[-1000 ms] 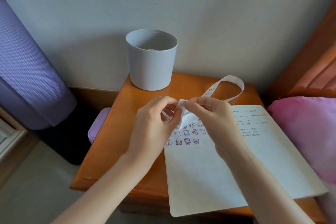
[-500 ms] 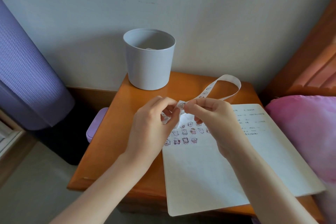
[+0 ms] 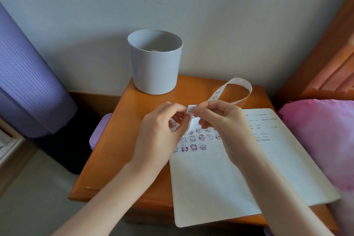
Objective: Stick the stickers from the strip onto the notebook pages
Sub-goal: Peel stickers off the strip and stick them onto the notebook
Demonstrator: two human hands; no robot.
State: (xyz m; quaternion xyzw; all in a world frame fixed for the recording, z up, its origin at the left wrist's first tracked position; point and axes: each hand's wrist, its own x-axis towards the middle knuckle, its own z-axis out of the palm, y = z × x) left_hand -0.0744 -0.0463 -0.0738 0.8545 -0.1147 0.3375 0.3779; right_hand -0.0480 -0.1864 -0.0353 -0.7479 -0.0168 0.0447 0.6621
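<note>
Head view: both hands, left (image 3: 159,134) and right (image 3: 224,122), pinch the white looping paper sticker strip (image 3: 220,93) with curled fingers above the open white notebook (image 3: 220,184).

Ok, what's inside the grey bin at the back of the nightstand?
Inside the grey bin only a small white scrap, likely paper, shows past the rim. The near wall covers the bottom, so whatever else lies in it cannot be seen.

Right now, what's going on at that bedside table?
A person holds a sticker strip above an open notebook, left hand and right hand both pinching it near one sticker. Rows of stickers are already on the page; the rest of the strip loops over the wooden table.
</note>
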